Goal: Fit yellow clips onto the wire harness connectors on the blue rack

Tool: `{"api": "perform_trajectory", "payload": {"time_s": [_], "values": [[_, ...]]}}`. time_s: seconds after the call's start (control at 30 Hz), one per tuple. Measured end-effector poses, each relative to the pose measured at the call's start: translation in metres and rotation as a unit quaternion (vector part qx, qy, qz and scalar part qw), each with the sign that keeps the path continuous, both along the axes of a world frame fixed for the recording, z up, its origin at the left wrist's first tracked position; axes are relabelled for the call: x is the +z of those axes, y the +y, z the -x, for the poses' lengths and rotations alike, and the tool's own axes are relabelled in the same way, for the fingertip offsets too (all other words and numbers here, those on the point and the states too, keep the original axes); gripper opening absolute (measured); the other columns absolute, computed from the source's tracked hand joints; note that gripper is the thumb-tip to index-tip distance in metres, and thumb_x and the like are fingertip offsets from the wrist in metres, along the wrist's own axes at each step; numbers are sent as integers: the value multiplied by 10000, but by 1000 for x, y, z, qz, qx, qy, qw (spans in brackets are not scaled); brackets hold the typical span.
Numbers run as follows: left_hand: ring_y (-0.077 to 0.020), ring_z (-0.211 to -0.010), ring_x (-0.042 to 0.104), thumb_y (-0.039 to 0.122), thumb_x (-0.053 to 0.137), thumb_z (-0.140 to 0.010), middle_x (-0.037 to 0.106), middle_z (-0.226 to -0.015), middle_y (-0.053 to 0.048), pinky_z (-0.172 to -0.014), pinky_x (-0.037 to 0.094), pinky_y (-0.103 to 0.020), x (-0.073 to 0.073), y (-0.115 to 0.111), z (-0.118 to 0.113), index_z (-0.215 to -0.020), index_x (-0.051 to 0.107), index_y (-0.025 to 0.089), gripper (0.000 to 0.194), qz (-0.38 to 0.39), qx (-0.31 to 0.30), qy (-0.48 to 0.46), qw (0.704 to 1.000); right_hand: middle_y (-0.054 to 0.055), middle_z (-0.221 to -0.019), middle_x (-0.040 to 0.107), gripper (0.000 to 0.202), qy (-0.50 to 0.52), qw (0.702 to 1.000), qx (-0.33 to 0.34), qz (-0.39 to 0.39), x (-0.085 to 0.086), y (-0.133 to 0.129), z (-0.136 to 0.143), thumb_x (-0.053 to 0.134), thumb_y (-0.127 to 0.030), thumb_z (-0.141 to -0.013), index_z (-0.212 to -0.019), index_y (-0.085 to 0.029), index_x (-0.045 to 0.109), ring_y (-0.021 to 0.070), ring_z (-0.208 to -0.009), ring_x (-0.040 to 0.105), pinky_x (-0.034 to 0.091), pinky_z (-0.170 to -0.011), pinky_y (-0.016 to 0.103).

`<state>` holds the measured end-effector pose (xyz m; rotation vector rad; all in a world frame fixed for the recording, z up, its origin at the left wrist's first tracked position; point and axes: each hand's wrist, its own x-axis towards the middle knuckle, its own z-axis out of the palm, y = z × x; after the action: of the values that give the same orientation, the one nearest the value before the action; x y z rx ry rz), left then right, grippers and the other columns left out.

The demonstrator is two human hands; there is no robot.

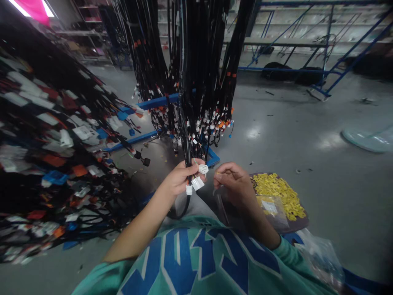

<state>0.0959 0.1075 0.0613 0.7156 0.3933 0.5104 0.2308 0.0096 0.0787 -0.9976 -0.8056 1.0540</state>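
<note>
A: How should the cable (188,152) in the left hand (179,178) handle?
B: Probably light and bendable, its plugs (203,169) hard and smooth; best gripped along the sheathed length just above the plugs, rather than by them.
A: Its appearance?
B: Black, running down into the left hand, whose thumb and fingers wrap around it; boxy white plugs fan out at the fingertips.
A: And the right hand (233,182)?
B: Near the plugs, fingers curled toward the thumb; whether they meet or pinch something cannot be told.
A: Farther out?
B: Yellow pieces (274,188) lie heaped beside the right hand; more black cables (211,61) hang ahead of both hands.
</note>
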Motion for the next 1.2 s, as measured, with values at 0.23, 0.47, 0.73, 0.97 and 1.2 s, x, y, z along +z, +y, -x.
{"api": "perform_trajectory", "payload": {"time_s": [0.23, 0.47, 0.73, 0.97, 1.2], "values": [[-128, -481, 594, 274, 818, -549, 611, -535, -32, -495, 498, -210, 2, 7, 9, -788, 600, 92, 371, -7, 26, 18, 999, -33, -452, 597, 57, 1, 999, -21, 32, -15, -7, -9, 686, -208, -619, -646, -182, 643, 89, -404, 527, 440, -440, 200], [-120, -483, 592, 283, 809, -569, 621, -562, -37, -468, 482, -190, 2, 8, 9, -790, 596, 91, 362, -17, 15, 20, 1000, 10, -706, 710, 138, 25, 998, 53, 30, -15, -8, -11, 720, -280, -661, -783, -219, 706, 121, -601, 656, 525, -569, 228], [-142, -490, 608, 293, 816, -557, 622, -556, -40, -500, 509, -220, 3, 5, 7, -808, 582, 88, 400, -16, 1, 21, 1000, -17, -638, 671, 36, -46, 999, 20, -14, -8, 1, -4, 688, -221, -699, -735, -221, 681, 102, -579, 626, 504, -555, 216], [-112, -466, 589, 274, 829, -530, 617, -576, -20, -513, 512, -213, 4, 1, 2, -796, 601, 87, 397, -3, -1, 9, 1000, -9, -779, 635, 99, -195, 975, -28, -106, -6, 14, 2, 638, -142, -732, -752, -233, 672, 109, -731, 590, 472, -665, 242], [-124, -470, 598, 283, 831, -529, 624, -552, -29, -495, 504, -207, 7, -1, 1, -783, 607, 86, 391, -6, -4, 3, 1000, -8, -732, 589, 75, -224, 967, -42, -115, -6, 17, 9, 619, -167, -745, -735, -231, 658, 112, -698, 553, 435, -604, 236]]}}
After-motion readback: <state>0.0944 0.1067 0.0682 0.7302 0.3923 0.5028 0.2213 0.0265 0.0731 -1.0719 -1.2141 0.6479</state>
